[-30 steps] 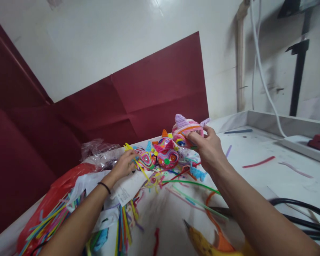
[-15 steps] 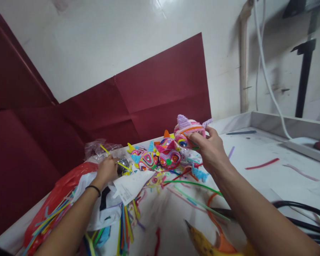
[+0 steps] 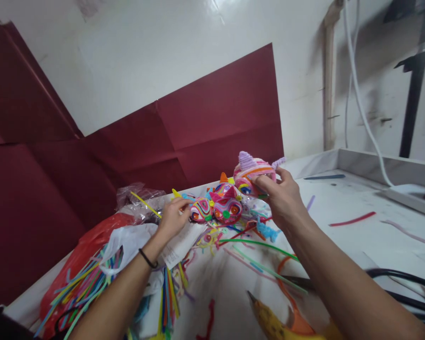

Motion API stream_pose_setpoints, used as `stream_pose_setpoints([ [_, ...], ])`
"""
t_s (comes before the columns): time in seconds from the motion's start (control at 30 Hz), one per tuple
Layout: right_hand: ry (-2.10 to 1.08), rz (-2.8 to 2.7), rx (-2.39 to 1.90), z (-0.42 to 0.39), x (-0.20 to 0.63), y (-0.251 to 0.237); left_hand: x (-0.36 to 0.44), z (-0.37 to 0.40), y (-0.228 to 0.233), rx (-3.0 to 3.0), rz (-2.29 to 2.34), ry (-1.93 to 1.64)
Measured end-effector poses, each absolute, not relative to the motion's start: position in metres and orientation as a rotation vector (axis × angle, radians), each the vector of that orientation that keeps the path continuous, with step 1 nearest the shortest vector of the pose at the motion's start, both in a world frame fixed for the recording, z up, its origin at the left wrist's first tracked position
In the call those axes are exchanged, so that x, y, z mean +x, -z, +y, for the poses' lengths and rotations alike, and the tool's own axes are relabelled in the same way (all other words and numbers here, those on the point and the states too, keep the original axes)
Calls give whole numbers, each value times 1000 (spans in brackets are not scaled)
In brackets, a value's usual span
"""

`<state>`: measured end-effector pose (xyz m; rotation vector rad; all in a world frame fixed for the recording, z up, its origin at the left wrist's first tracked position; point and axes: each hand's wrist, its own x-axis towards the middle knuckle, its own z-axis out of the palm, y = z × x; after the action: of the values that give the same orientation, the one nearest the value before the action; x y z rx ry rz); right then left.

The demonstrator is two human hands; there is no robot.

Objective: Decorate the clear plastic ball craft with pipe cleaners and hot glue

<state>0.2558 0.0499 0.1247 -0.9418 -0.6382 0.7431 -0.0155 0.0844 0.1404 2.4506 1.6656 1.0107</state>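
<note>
My right hand (image 3: 281, 196) is closed around a round pink striped pipe-cleaner animal head (image 3: 257, 169) with a lilac ear, lifted above the table. My left hand (image 3: 175, 216) reaches to a second striped animal head (image 3: 201, 208) with a blue ear, its fingertips at that head's left side; the fingers partly hide the contact, and whether they grip it I cannot tell. Touching it on the right sits a pink animal head (image 3: 227, 208) with a green nose and orange eyes, and another with an orange ear (image 3: 223, 178) shows behind.
Pipe cleaners (image 3: 168, 295) lie in bunches at the front left, beside a red plastic bag (image 3: 92, 236). Orange-handled scissors (image 3: 297, 321) and a yellow glue-gun-like tool (image 3: 269, 318) are at the front. Black cables (image 3: 400, 274) run at the right. A maroon sheet (image 3: 219, 113) stands behind.
My left hand has moved right, from the clear plastic and yellow pipe cleaner to the striped head with the blue ear. My right hand still holds the pink head in nearly the same place.
</note>
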Motion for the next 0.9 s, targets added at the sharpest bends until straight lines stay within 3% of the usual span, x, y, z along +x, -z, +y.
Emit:
stream_pose_setpoints([
  [0.1, -742, -631, -956, 48, 256, -127, 49, 60, -128, 2292, 1407, -1095],
  [0.2, -743, -632, -916, 46, 257, -129, 105, 38, -115, 1583, 996, -1277],
  [0.33, -745, -639, -859, 43, 261, -133, 151, 28, -110, 1140, 872, -1346],
  [0.9, -753, -662, -910, 45, 262, -131, 178, 41, -112, 1128, 602, -1455],
])
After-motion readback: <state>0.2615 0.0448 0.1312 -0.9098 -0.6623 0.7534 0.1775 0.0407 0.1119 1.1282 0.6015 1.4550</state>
